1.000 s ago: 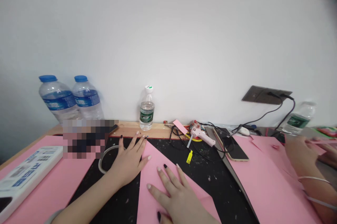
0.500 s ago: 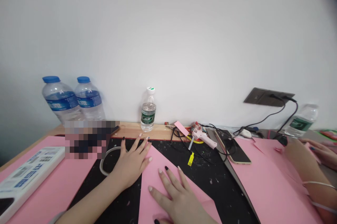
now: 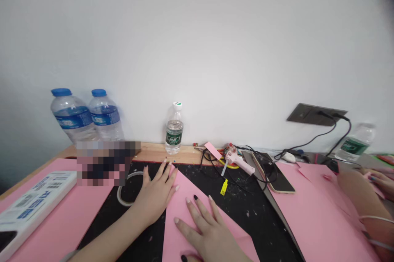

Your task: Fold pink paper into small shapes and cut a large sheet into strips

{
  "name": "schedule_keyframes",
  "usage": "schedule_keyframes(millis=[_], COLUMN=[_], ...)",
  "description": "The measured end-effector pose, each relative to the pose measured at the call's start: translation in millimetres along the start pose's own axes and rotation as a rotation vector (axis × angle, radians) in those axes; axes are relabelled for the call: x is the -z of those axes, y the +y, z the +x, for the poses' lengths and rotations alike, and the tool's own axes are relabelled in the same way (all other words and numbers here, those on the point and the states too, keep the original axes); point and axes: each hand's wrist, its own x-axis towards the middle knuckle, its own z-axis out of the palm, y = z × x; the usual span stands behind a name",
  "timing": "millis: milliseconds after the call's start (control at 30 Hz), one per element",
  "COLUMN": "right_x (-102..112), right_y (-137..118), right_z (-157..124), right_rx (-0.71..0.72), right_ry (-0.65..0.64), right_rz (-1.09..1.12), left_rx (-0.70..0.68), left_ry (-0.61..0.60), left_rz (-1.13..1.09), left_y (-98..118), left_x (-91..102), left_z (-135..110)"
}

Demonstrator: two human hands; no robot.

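Lighting is bright, even and diffuse, with no source visible in frame. The white wall (image 3: pixel 197 48) reads pale and flat, free of glare. Shadows are faint and soft across the bench (image 3: pixel 156 152) and the pink card (image 3: pixel 183 186). Wide-angle distortion bends the frame edges, and the upper right corner falls to a dark blur. The far-right water bottle (image 3: pixel 355 143) appears slightly soft. A pixelated mosaic patch (image 3: pixel 107 163) obscures detail at left.

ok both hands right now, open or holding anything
Left hand: open, flat on the black mat, empty.
Right hand: open, flat on the pink sheet, empty.
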Motion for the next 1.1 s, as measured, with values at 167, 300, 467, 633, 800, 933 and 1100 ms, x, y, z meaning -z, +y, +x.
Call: schedule_keyframes(millis=[167, 300, 467, 633, 800, 933, 1100], right_x=[1, 2, 3, 4, 5, 5, 8], right_y=[-1, -2, -1, -2, -3, -3, -4], right_z=[0, 1, 2, 2, 1, 1, 2], right_rx=[0.004, -0.004, -0.007, -0.014, -0.018, -0.031, -0.045], right_ry=[-0.005, -0.018, -0.023, -0.032, -0.045, -0.054, -0.071], right_rz=[0.022, 0.039, 0.043, 0.049, 0.066, 0.084, 0.105], left_rx=[-0.005, -0.004, 0.023, 0.059, 0.057, 0.072, 0.080], left_ry=[-0.017, -0.018, 0.008, 0.005, 0.026, 0.020, 0.029], left_rz=[-0.039, -0.040, 0.008, 0.027, -0.022, -0.050, -0.053], left_y=[-3, -4, 5, 16, 10, 5, 2], left_x=[1.2, 3.5, 7.1, 7.8, 4.9, 1.9, 0.1], left_z=[0, 1, 0, -2, -1, 1, 3])
